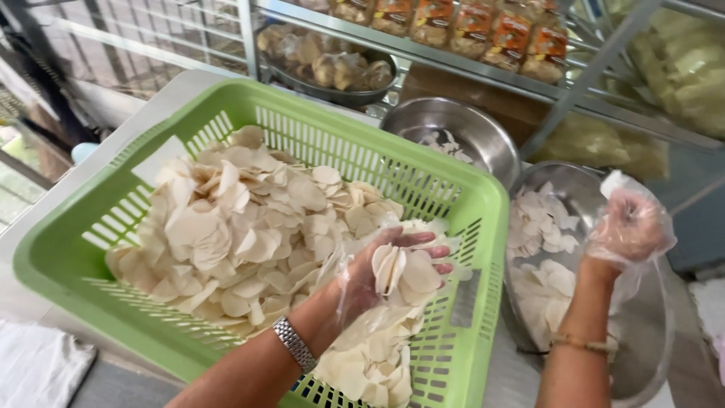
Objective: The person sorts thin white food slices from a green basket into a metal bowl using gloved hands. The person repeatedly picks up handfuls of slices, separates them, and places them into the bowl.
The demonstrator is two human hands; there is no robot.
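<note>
Chips [399, 270] lie cupped in the gloved left hand [385, 276] over the green basket [483, 204]; the loosely curled, empty right hand [627, 227] hovers at three o'clock above a steel bowl [649, 332].

1. Green basket [75, 249]: near edge cut off by the bottom of the frame.
2. Right hand [630, 227]: blurred inside its clear glove, fingers unreadable.
3. Large steel tray [649, 332]: lower right rim out of frame.
4. Shelf packets [472, 26]: tops cropped.
</note>
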